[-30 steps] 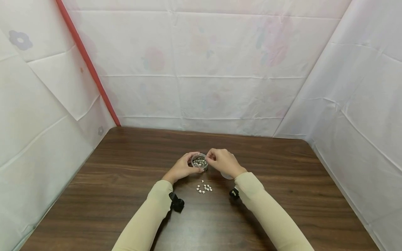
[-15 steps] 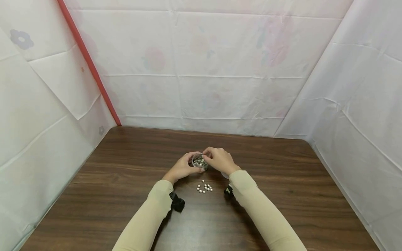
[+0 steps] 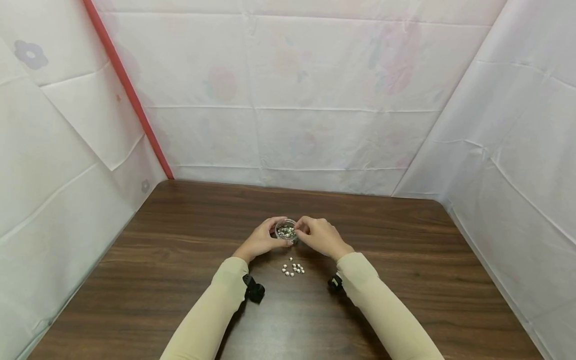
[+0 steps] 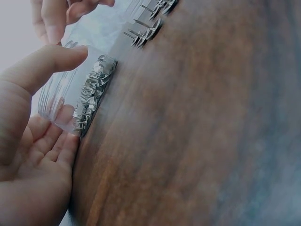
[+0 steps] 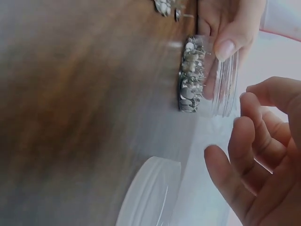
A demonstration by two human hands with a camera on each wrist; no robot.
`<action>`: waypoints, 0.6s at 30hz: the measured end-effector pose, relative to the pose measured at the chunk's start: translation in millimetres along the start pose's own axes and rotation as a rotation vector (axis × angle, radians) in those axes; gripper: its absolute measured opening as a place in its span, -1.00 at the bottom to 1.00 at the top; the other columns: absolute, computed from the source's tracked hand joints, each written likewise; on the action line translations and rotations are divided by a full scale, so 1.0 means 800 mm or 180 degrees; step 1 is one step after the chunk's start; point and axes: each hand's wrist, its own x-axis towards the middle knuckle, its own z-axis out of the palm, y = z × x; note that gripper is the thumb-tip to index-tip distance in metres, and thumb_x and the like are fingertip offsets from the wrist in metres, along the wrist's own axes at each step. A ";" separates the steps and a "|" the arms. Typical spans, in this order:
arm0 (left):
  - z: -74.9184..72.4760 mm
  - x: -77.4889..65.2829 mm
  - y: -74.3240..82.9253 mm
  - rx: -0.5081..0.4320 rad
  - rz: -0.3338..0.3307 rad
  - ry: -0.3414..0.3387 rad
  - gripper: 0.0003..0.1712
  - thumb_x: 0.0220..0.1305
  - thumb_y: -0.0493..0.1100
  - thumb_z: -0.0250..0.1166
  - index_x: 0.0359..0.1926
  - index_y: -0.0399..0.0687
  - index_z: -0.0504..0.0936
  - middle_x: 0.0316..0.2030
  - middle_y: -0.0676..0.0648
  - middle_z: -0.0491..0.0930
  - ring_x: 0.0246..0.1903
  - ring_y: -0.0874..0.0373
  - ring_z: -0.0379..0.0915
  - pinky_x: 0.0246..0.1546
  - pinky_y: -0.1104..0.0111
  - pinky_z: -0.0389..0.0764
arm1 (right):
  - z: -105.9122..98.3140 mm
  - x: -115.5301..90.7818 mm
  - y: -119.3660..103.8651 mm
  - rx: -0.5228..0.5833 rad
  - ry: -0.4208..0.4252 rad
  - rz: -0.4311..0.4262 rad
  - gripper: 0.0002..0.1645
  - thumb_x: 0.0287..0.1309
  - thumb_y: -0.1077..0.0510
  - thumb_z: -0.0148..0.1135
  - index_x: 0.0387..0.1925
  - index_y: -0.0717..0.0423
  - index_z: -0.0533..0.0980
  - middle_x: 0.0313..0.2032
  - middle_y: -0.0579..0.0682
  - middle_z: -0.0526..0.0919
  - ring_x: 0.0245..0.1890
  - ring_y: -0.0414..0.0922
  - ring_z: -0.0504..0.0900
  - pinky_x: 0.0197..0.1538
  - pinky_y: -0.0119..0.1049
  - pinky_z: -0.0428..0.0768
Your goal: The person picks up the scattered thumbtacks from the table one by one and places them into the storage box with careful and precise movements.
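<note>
A clear, round jar (image 5: 226, 92) with a ridged neck stands on the dark wood-grain counter (image 3: 135, 280), the left hand (image 3: 258, 241) keeping its grip clamped round the wall. Silvery tacks (image 5: 189, 80), dome-headed and thin-spiked, cover its bottom; loose tacks (image 3: 294, 269) lie nearby, as does a shallow translucent lid (image 5: 150, 193). The right hand (image 3: 321, 237) curls at the rim; whether its grip pinches anything, I cannot tell.

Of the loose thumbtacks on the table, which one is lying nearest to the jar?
The lone uppermost thumbtack in the head view; all the other loose ones lie lower there, farther from the jar.
</note>
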 end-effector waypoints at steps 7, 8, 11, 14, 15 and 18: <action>-0.004 -0.005 0.012 -0.0047 0.0073 -0.0071 -0.11 -0.04 -0.01 0.47 0.32 0.04 0.28 0.26 -0.11 0.25 0.17 -0.02 0.23 0.10 -0.03 0.40 | 0.000 -0.020 -0.007 0.0062 -0.0160 -0.0131 -0.91 0.21 0.02 0.17 -0.26 -0.12 0.54 -0.56 -0.29 0.56 -0.66 -0.32 0.43 -0.59 -0.36 0.47; -0.004 -0.005 0.012 -0.0032 0.0068 -0.0063 -0.11 -0.04 -0.01 0.47 0.32 0.03 0.29 0.25 -0.10 0.25 0.16 -0.02 0.23 0.09 -0.02 0.40 | 0.000 -0.023 -0.008 0.0046 -0.0205 -0.0166 -0.92 0.20 0.03 0.18 -0.27 -0.12 0.54 -0.55 -0.29 0.56 -0.65 -0.33 0.44 -0.58 -0.37 0.48; -0.002 -0.002 0.004 0.0038 0.0054 -0.0002 -0.10 -0.07 0.03 0.49 0.31 0.10 0.30 0.24 -0.02 0.26 0.16 0.04 0.23 0.10 0.00 0.40 | 0.001 -0.032 -0.008 -0.0022 -0.0333 -0.0318 -0.92 0.19 0.06 0.19 -0.29 -0.08 0.55 -0.55 -0.29 0.57 -0.64 -0.36 0.44 -0.55 -0.40 0.50; -0.003 -0.006 0.013 0.0000 0.0058 -0.0005 -0.12 -0.04 -0.05 0.48 0.32 0.02 0.30 0.26 -0.09 0.25 0.18 -0.06 0.21 0.13 -0.05 0.36 | 0.001 -0.040 -0.007 -0.0067 -0.0385 -0.0512 -0.92 0.17 0.09 0.22 -0.32 -0.01 0.55 -0.59 -0.27 0.55 -0.66 -0.38 0.42 -0.55 -0.42 0.48; -0.003 -0.007 0.016 -0.0005 0.0057 -0.0010 -0.13 -0.03 -0.08 0.47 0.32 -0.01 0.29 0.26 -0.11 0.25 0.19 -0.09 0.20 0.14 -0.07 0.34 | 0.001 -0.042 -0.007 -0.0077 -0.0391 -0.0561 -0.93 0.15 0.10 0.23 -0.34 -0.01 0.55 -0.60 -0.27 0.54 -0.66 -0.38 0.41 -0.55 -0.43 0.47; -0.003 -0.007 0.017 -0.0036 0.0081 -0.0015 -0.13 -0.03 -0.14 0.47 0.32 -0.09 0.28 0.28 -0.18 0.24 0.20 -0.16 0.18 0.15 -0.12 0.31 | 0.001 -0.049 -0.007 -0.0070 -0.0443 -0.0691 -0.94 0.12 0.12 0.25 -0.37 0.02 0.55 -0.63 -0.27 0.52 -0.65 -0.38 0.39 -0.55 -0.43 0.46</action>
